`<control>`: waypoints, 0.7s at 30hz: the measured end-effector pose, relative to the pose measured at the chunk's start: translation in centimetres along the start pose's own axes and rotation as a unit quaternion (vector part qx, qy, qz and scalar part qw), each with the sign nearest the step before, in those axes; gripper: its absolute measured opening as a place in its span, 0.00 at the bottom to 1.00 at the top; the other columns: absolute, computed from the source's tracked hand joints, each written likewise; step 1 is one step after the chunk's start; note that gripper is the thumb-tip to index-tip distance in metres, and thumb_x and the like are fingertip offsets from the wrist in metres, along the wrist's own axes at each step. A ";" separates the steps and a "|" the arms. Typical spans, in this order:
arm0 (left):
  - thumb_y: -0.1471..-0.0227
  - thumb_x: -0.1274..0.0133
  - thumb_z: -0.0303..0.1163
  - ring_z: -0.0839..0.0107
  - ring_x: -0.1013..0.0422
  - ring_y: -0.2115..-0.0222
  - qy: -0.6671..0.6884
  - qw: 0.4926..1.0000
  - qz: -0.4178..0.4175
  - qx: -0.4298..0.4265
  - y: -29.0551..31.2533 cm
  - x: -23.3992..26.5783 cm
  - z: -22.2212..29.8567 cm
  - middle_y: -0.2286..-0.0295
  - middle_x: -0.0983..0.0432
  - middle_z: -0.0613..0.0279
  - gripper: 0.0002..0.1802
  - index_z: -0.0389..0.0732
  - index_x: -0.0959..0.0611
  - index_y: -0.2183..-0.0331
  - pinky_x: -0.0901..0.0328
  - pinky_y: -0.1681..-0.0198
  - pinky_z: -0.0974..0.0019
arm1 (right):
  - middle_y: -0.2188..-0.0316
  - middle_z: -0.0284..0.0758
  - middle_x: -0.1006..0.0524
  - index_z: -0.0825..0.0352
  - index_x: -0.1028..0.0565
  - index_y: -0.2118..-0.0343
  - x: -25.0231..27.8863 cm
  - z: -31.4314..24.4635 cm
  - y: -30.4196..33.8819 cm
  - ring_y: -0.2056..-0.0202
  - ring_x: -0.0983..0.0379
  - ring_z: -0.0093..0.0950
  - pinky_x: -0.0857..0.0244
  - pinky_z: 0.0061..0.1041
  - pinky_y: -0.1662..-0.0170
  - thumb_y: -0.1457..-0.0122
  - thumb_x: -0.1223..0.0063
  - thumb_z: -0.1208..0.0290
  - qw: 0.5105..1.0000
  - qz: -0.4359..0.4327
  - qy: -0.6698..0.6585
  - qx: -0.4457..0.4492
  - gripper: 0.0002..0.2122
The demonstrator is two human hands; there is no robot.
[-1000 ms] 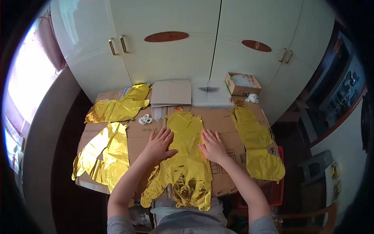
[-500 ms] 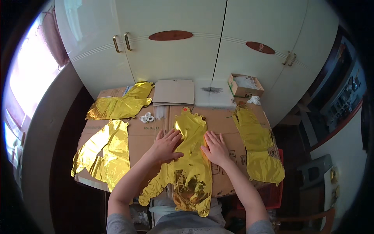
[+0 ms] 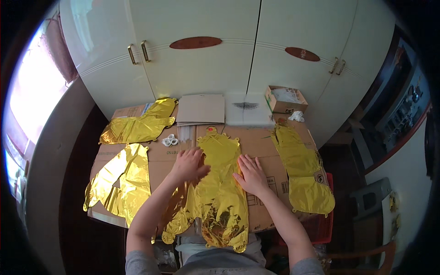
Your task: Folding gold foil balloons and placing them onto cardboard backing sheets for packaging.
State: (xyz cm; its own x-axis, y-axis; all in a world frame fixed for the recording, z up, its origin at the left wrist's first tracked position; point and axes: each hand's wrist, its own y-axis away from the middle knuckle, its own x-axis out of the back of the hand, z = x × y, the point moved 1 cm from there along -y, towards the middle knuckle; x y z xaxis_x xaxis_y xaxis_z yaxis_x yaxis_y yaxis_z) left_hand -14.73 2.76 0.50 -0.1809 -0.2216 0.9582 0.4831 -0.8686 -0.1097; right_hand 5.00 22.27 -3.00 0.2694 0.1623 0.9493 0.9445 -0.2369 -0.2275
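A flat gold foil balloon (image 3: 220, 160) lies in front of me on a brown cardboard sheet, its crinkled lower end reaching over the near edge. My right hand (image 3: 251, 176) rests on its right edge, fingers stretched out and partly on the cardboard. At the balloon's left edge is my left hand (image 3: 187, 166), slightly blurred, with bent fingers and the thumb apart from them. Nothing shows in its grasp. Under my left forearm, a foil limb (image 3: 178, 222) spreads toward the near left.
More flat gold foil balloons lie at the far left (image 3: 137, 126), near left (image 3: 130, 178) and right (image 3: 302, 169). Behind are white tape rolls (image 3: 170, 140), grey-brown boards (image 3: 200, 109), a white box (image 3: 247, 114), an open carton (image 3: 286, 100) and crumpled white tissue (image 3: 296, 116).
My left hand has gone from lying flat to bent fingers, shifting slightly left. More foil shows under my left forearm. The right hand stays on the balloon's right edge.
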 end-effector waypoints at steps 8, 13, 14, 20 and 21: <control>0.59 0.37 0.54 0.55 0.35 0.50 0.019 0.994 0.051 0.098 -9.2 -0.6 -2.5 0.56 0.29 0.54 0.32 0.44 0.22 0.56 0.39 0.48 0.50 | 0.37 0.41 0.39 0.70 0.39 0.39 0.3 -0.4 -0.3 0.34 0.48 0.36 0.63 0.44 0.31 0.36 0.58 0.50 1.000 -0.002 -0.022 -0.009 0.31; 0.64 0.33 0.54 0.55 0.36 0.49 0.088 0.989 0.026 0.116 -11.5 -2.6 -2.1 0.54 0.30 0.57 0.31 0.49 0.21 0.59 0.39 0.47 0.49 | 0.37 0.41 0.39 0.71 0.40 0.38 0.2 -0.1 -0.2 0.34 0.48 0.37 0.63 0.43 0.31 0.36 0.58 0.50 1.000 -0.011 -0.015 -0.012 0.31; 0.64 0.33 0.53 0.55 0.36 0.49 0.086 0.989 0.010 0.124 -11.8 -2.8 -2.4 0.55 0.29 0.57 0.31 0.49 0.21 0.59 0.39 0.47 0.49 | 0.37 0.41 0.39 0.71 0.40 0.38 0.2 -0.1 -0.3 0.34 0.49 0.37 0.63 0.43 0.31 0.36 0.58 0.50 1.000 -0.012 -0.013 -0.011 0.31; 0.64 0.32 0.50 0.53 0.33 0.52 0.117 0.982 -0.069 0.128 -12.6 -1.7 -2.5 0.58 0.26 0.54 0.32 0.46 0.22 0.58 0.37 0.50 0.53 | 0.37 0.41 0.39 0.71 0.40 0.38 0.2 -0.1 -0.1 0.34 0.49 0.37 0.63 0.44 0.31 0.36 0.58 0.50 1.000 -0.010 -0.013 -0.016 0.31; 0.64 0.32 0.49 0.53 0.32 0.52 0.131 0.980 -0.070 0.129 -12.5 -1.7 -2.6 0.60 0.25 0.55 0.31 0.46 0.22 0.58 0.37 0.51 0.53 | 0.37 0.41 0.39 0.71 0.40 0.38 0.2 -0.1 -0.1 0.34 0.49 0.37 0.63 0.44 0.31 0.36 0.58 0.50 1.000 -0.009 -0.015 -0.016 0.31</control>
State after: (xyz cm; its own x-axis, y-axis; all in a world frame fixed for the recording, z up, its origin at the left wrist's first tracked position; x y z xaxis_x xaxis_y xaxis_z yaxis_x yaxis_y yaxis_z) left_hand -22.68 12.81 -0.46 -0.4589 -0.2432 0.8545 0.6319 -0.7654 0.1216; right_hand 4.94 22.22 -2.72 0.2579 0.1962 0.9461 0.9432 -0.2636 -0.2024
